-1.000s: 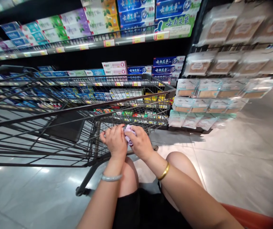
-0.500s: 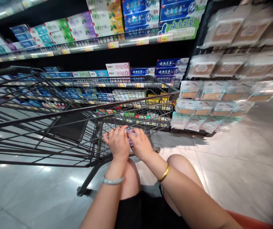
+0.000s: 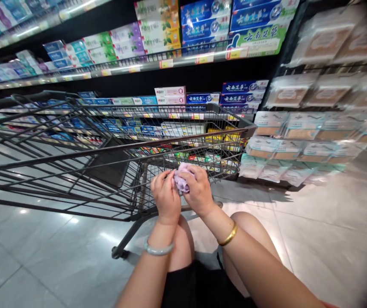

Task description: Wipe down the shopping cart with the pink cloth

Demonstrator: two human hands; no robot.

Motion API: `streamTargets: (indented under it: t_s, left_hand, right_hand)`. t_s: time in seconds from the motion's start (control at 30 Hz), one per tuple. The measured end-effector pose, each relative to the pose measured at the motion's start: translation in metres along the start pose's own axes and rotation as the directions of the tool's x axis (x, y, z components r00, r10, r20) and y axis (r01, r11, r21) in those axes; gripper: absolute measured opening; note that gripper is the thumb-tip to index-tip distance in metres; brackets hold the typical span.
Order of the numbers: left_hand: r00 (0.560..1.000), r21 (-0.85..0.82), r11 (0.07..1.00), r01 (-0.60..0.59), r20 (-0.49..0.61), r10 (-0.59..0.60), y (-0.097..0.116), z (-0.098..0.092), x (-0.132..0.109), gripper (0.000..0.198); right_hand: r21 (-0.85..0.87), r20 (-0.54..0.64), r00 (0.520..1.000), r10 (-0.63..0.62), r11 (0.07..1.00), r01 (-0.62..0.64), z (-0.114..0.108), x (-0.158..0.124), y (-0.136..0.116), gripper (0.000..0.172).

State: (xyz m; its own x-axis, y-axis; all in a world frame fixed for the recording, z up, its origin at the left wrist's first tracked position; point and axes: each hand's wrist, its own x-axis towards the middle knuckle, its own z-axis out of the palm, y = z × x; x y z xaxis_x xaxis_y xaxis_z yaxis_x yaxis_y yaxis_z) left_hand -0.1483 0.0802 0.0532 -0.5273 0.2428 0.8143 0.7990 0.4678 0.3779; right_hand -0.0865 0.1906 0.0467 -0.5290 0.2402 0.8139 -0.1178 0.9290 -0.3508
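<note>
A crumpled lilac cloth is bunched up between my two hands, in front of a black wire shopping cart. My right hand wraps its fingers over the top and right side of the cloth. On the other side, my left hand has its fingers curled, with thumb and fingertips pressed to the cloth's left edge. A pale bangle is on the left wrist and a gold one on the right. Part of the cloth is hidden beneath the right fingers.
Behind the cart, a shelf carries stacked toothpaste boxes. Packaged goods hang on a rack at the right. A cart wheel rests on the grey tiled floor. My bent knees are just below my hands.
More of the lilac cloth shows now, bulging above my right hand, which has risen slightly. My hands, cart and shelves sit further right in view.
</note>
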Motion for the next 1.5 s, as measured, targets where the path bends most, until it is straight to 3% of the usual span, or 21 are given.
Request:
streamTargets:
  t_s: [0.13,0.23,0.3,0.43,0.6,0.8,0.93,1.07,1.2,1.37,1.5]
  left_hand:
    - [0.999,-0.05,0.999,-0.001,-0.032,0.0,0.0,-0.005,-0.001,0.037]
    - [0.999,-0.051,0.998,-0.02,-0.034,0.018,0.0,-0.007,-0.002,0.036]
    - [0.998,-0.047,0.998,-0.044,-0.041,0.042,-0.001,-0.008,-0.001,0.036]
    - [0.998,-0.026,0.999,-0.023,-0.062,0.021,-0.004,-0.01,0.0,0.037]
    - [0.995,-0.034,0.998,0.044,-0.089,-0.047,-0.007,-0.013,0.0,0.036]
    - [0.991,0.035,0.999,0.036,-0.13,-0.031,-0.022,-0.032,0.008,0.036]
    - [0.973,0.142,0.986,0.092,-0.225,-0.059,-0.033,-0.043,0.012,0.031]
    - [0.93,0.081,0.986,0.146,-0.352,-0.109,-0.037,-0.038,0.012,0.035]
    - [0.95,0.024,0.99,0.139,-0.287,-0.127,-0.037,-0.029,0.012,0.044]
    - [0.955,-0.009,0.988,0.151,-0.256,-0.149,-0.032,-0.023,0.013,0.042]
    - [0.958,-0.012,0.988,0.155,-0.24,-0.153,-0.024,-0.021,0.011,0.044]
  right_hand:
    - [-0.035,-0.013,0.999,0.036,0.999,-0.037,0.006,0.003,-0.004,0.031]
    - [-0.022,0.037,0.999,-0.039,0.999,0.04,0.006,0.005,0.0,0.028]
    - [-0.005,-0.007,0.997,-0.072,0.997,0.072,0.002,0.009,0.004,0.029]
    - [-0.017,-0.104,0.994,0.018,1.0,-0.02,0.0,0.014,0.001,0.032]
    - [-0.006,0.017,0.998,-0.065,0.998,0.065,0.013,0.012,-0.018,0.028]
    - [-0.017,0.005,1.0,0.003,1.0,-0.003,0.001,0.018,0.006,0.029]
    - [-0.012,-0.011,1.0,0.029,1.0,-0.029,-0.001,0.021,0.009,0.031]
    - [-0.002,-0.051,0.997,0.052,0.999,-0.052,0.012,0.022,-0.009,0.032]
    - [0.05,0.019,1.0,0.021,0.998,-0.022,0.019,0.028,-0.013,0.035]
    - [0.076,-0.058,0.991,0.125,0.99,-0.12,0.018,0.034,-0.006,0.041]
    - [0.122,-0.037,0.999,0.028,0.992,-0.023,0.023,0.034,-0.015,0.037]
